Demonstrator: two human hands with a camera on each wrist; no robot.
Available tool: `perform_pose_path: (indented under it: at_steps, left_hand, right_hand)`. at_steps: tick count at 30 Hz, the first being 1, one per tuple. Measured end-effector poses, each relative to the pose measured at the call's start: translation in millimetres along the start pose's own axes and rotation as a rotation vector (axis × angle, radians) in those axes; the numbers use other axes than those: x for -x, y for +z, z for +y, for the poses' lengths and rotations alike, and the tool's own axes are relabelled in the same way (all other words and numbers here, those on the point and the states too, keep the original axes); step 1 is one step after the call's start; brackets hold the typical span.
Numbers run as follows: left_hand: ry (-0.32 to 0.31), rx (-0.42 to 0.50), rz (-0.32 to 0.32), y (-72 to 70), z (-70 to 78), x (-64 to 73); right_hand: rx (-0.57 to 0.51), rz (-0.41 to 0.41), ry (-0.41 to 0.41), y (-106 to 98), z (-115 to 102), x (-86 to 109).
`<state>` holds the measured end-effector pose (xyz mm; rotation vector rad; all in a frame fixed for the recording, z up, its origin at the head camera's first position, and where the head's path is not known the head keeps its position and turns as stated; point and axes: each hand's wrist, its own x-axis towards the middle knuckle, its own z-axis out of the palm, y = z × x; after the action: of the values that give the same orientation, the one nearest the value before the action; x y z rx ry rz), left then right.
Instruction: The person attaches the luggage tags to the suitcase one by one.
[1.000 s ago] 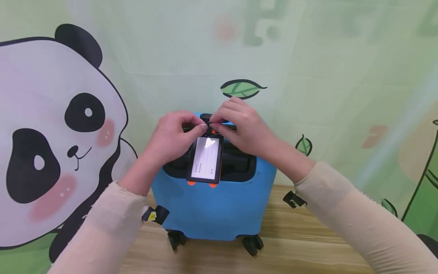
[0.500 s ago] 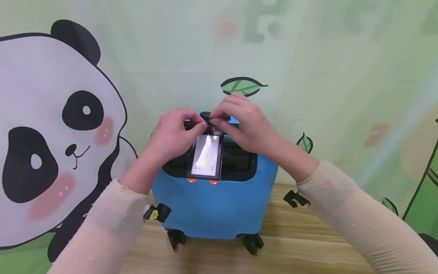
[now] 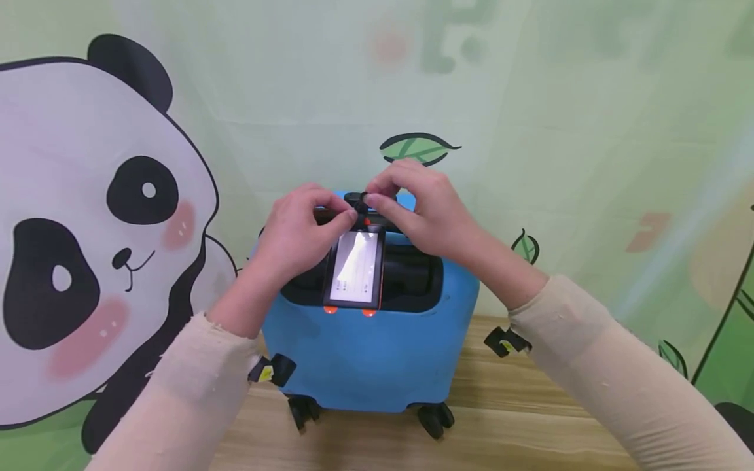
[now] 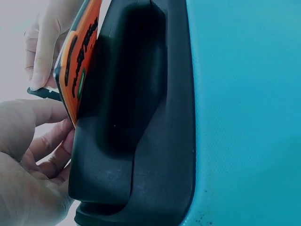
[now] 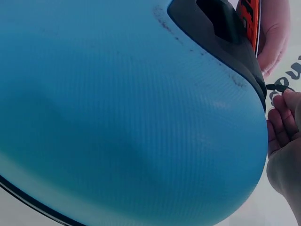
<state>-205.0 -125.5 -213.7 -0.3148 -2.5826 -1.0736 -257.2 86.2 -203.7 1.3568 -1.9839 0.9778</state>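
Note:
A luggage tag [image 3: 355,267] with a white card face and orange back lies over the top of an upright blue suitcase [image 3: 365,363], at its black handle area [image 3: 410,281]. My left hand [image 3: 302,226] pinches the base of the tag's black strap [image 4: 43,92] between thumb and fingers. From the other side, my right hand [image 3: 430,212] pinches the strap's loose end, thumb on top, as the left wrist view shows. In the right wrist view the strap bridges the short gap between the two hands. The tag partly hides my left fingers in the left wrist view.
Black wheels [image 3: 434,420] carry the suitcase on a wood-grain surface [image 3: 506,418]. Close behind it hangs a pale green backdrop [image 3: 294,78] printed with a panda [image 3: 118,216] and leaves. A black strap piece hangs from each sleeve [image 3: 194,379].
My right hand has drawn slightly up and right, widening the gap between the fingertips. My left hand keeps its pinch, and the tag has stayed nearly in place.

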Motion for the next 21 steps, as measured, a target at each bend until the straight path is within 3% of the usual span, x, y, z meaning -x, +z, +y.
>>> perform_pose_path:
  at_steps: [5, 15, 19, 21]
  left_hand:
    - [0.004, 0.003, 0.008, 2.3, 1.1, 0.0]
    - [0.039, 0.014, 0.045, 7.6, -1.6, 2.1]
    - [0.047, 0.028, 0.065, 9.7, -3.6, 3.0]
    - [0.048, 0.037, 0.074, 11.3, -4.6, 3.2]
  right_hand:
    - [-0.018, 0.003, 0.039, -0.6, -0.6, 1.4]
    - [-0.051, 0.022, 0.215, 0.1, 6.6, -3.5]
    - [-0.009, 0.039, 0.224, 3.1, 12.2, -7.1]
    - [0.035, 0.054, 0.188, 3.9, 13.9, -6.9]
